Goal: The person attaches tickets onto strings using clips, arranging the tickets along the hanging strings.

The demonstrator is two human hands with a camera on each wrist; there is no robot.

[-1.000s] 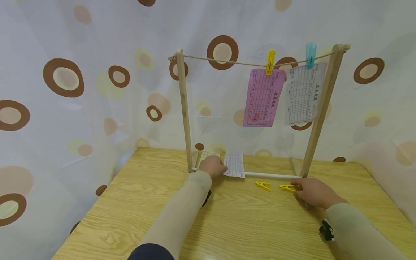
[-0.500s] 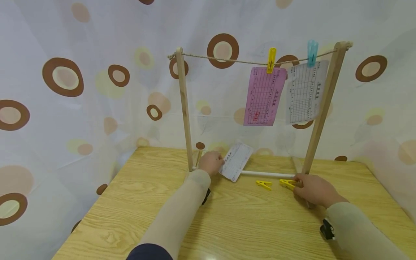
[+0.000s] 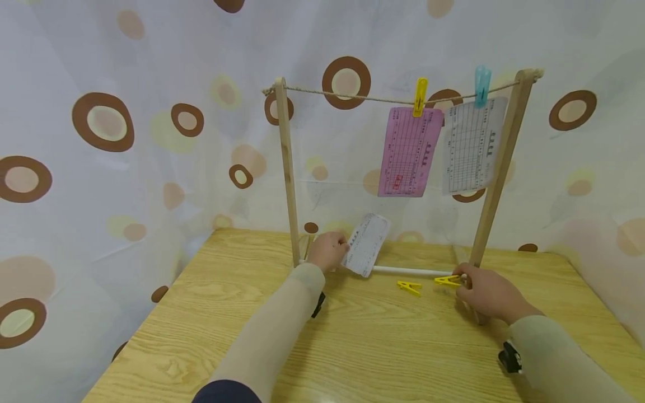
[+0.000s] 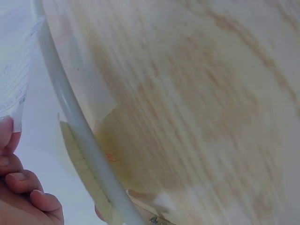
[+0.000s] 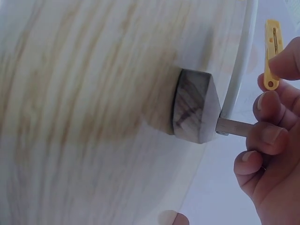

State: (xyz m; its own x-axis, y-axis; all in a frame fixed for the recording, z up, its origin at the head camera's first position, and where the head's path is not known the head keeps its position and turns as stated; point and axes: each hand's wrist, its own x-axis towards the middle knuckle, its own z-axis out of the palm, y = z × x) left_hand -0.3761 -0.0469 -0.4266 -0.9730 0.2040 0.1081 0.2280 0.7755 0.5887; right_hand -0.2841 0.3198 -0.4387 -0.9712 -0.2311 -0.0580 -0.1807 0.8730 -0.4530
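My left hand (image 3: 328, 252) pinches a white printed slip (image 3: 368, 243) by its lower left corner, and the slip leans up and to the right. In the left wrist view the thumb and forefinger grip that slip's (image 4: 13, 84) corner, with the other fingers curled. A yellowish slip (image 4: 84, 173) shows beside the white rod there. My right hand (image 3: 491, 292) pinches a yellow clothespin (image 3: 447, 281) between thumb and forefinger, near the frame's right post. Another yellow clothespin (image 3: 409, 287) lies on the table to its left.
A wooden frame's left post (image 3: 286, 173) and right post (image 3: 504, 168) carry a rope (image 3: 353, 96). From it hang a pink slip (image 3: 410, 154) under a yellow clothespin (image 3: 420, 96) and a white slip (image 3: 473, 148) under a blue one (image 3: 482, 87). A white rod (image 3: 413, 271) joins the posts low down.
The white slip has come up from lying flat by the rod and now tilts to the right in my left hand. My right hand has lifted the yellow clothespin slightly.
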